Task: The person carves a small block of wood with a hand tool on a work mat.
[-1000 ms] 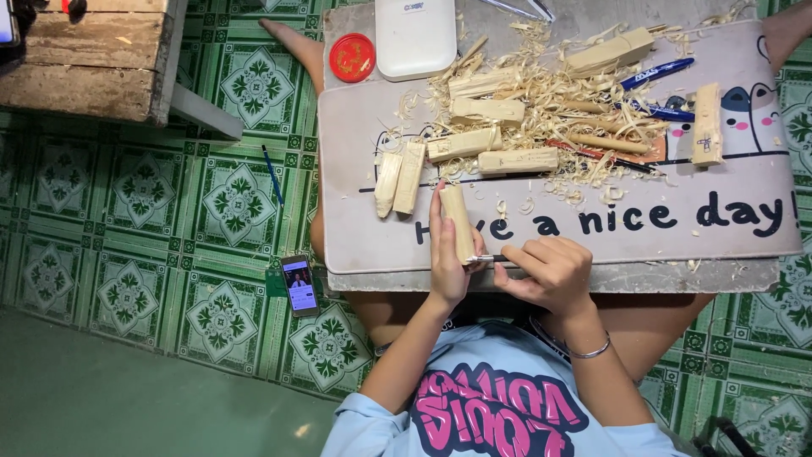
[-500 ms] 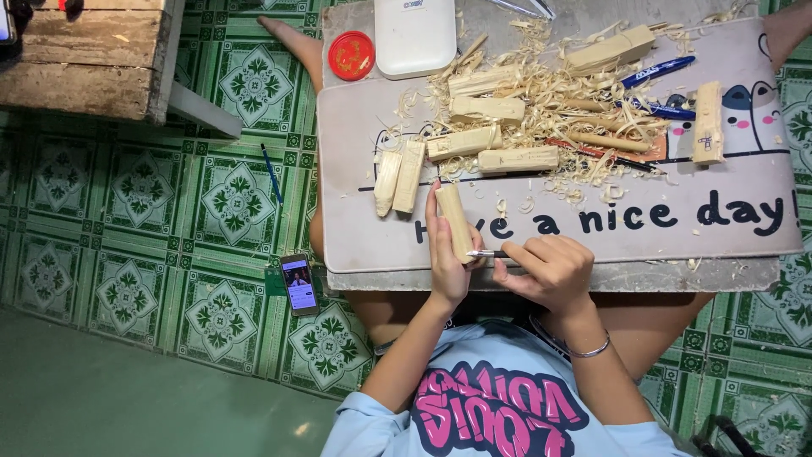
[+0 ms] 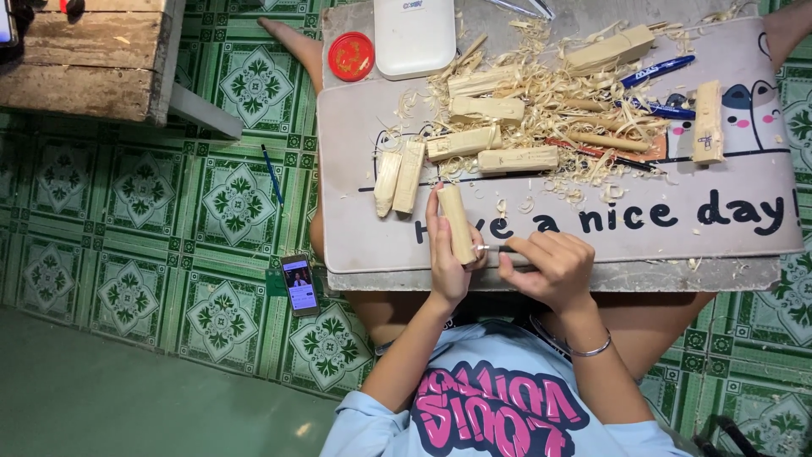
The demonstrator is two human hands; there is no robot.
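My left hand (image 3: 446, 262) grips a pale wooden stick (image 3: 455, 222) that lies lengthwise over the near edge of a grey mat (image 3: 592, 224). My right hand (image 3: 548, 269) is closed around a small carving knife (image 3: 495, 249), whose metal tip touches the stick's near end. Behind them on the mat lie several cut wooden blocks (image 3: 463, 142) in a heap of curled wood shavings (image 3: 550, 93).
A red round lid (image 3: 351, 56) and a white rectangular container (image 3: 414, 34) sit at the mat's far left. Blue pens (image 3: 658, 70) lie far right. On the green tiled floor are a phone (image 3: 299, 284), a blue pen (image 3: 271, 173) and a wooden crate (image 3: 93, 55).
Both hands stay at the stick's near end; the knife hand shifts only slightly against the wood.
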